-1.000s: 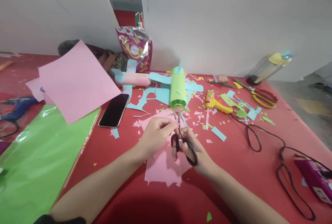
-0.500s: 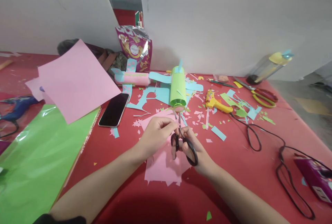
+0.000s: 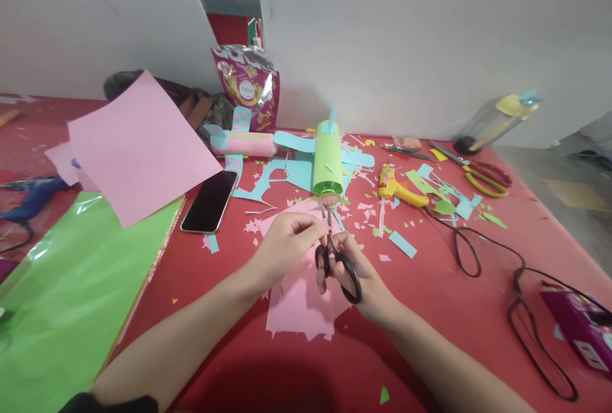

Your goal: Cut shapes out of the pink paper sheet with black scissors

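My right hand (image 3: 361, 266) holds a pair of scissors (image 3: 326, 261), its fingers at the smooth black loop handles. The metal blades stand slightly apart in a narrow V, tips pointing away from me. My left hand (image 3: 285, 241) is drawn narrow, thumb and fingertips pinched just beside the blades. A tiny pink scrap (image 3: 329, 225) shows there; whether it sits within the pinch, I cannot tell.

Below both hands lies matt pink paper (image 3: 299, 308), flat, its near edge fringed with jagged offcuts. The surface throughout is a red table (image 3: 215, 368), littered with angular paper chips.

Directly beyond the blades is a green cylinder (image 3: 327, 152), with rounded blue flaps at its sides and an upright blue fin. To its left, a pink cylinder (image 3: 251, 144) lies lengthwise, its blue flaps spotted pink.

At left: a glossy black phone (image 3: 210, 202) with rounded corners; a broad, curling pink sheet (image 3: 143, 152); and green sheeting (image 3: 71, 279) with shiny, wrinkled highlights. At right: a yellow glue gun (image 3: 404, 194) of hard appearance, with a translucent stick beneath its front and a thin black cord (image 3: 467, 253) looping away.
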The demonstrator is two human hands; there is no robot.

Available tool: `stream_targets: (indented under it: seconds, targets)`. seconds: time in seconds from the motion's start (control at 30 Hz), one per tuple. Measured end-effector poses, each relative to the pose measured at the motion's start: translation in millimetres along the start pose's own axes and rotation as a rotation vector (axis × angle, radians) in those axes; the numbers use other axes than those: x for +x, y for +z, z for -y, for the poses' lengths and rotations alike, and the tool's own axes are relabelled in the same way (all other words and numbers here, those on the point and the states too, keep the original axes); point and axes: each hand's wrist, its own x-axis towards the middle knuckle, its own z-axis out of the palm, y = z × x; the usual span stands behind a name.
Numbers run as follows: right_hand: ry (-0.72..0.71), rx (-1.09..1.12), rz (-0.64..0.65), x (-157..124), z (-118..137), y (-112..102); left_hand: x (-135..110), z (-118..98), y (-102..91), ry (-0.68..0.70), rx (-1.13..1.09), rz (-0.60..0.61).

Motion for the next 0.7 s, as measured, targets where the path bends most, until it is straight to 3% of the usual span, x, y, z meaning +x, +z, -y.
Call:
stream_targets:
  seconds: [0.7]
  targets:
    - [0.029, 0.045, -0.009, -0.1, 0.7, 1.1, 1.2, -1.7, -7.9, 0.033, 0.078, 0.024]
